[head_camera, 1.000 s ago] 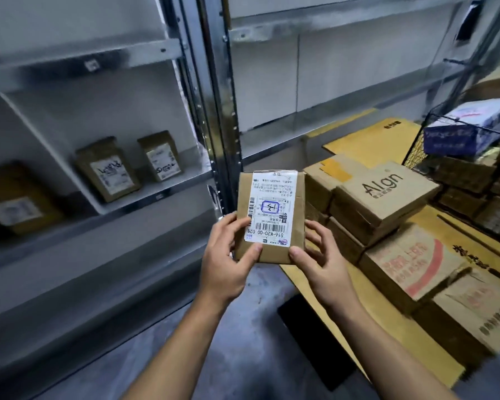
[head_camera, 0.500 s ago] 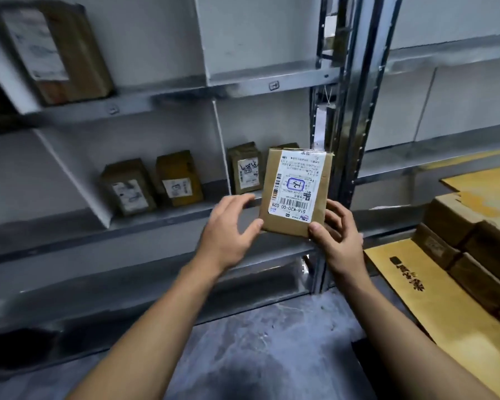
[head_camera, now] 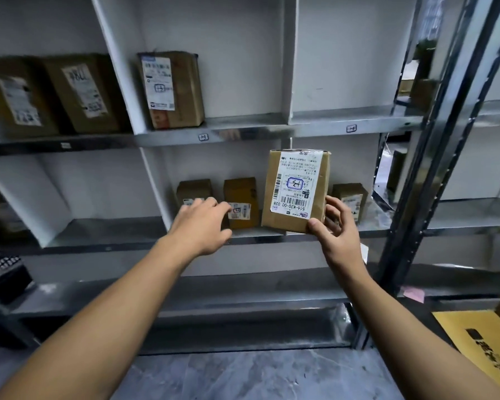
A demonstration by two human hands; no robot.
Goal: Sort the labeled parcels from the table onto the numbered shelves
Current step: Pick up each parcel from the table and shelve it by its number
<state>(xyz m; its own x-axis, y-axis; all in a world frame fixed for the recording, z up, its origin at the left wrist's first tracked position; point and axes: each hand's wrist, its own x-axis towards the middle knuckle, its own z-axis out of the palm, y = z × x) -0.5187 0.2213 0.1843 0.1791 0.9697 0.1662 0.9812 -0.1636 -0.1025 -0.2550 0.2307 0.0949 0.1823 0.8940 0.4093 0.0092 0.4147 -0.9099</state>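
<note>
My right hand (head_camera: 337, 226) grips a brown cardboard parcel (head_camera: 296, 192) by its lower right corner and holds it upright in front of the middle shelf (head_camera: 272, 236). Its white label with a blue stamped mark faces me. My left hand (head_camera: 205, 223) is off the parcel, fingers spread, reaching toward the shelf in front of two small brown parcels (head_camera: 241, 202) standing there. A third small parcel (head_camera: 350, 202) stands on the same shelf, right of the held one. Small tags (head_camera: 203, 137) mark the edge of the shelf above.
On the upper shelf (head_camera: 243, 128) a labeled box (head_camera: 171, 89) stands in the middle bay and two more boxes (head_camera: 81, 93) in the left bay. White dividers split the bays. A metal upright (head_camera: 433, 157) bounds the rack on the right. Yellow cardboard (head_camera: 485, 345) lies at lower right.
The view swung left and up from the table to the shelves. My left hand let go of the parcel and reached toward the shelf. My right hand raised the parcel toward the middle shelf.
</note>
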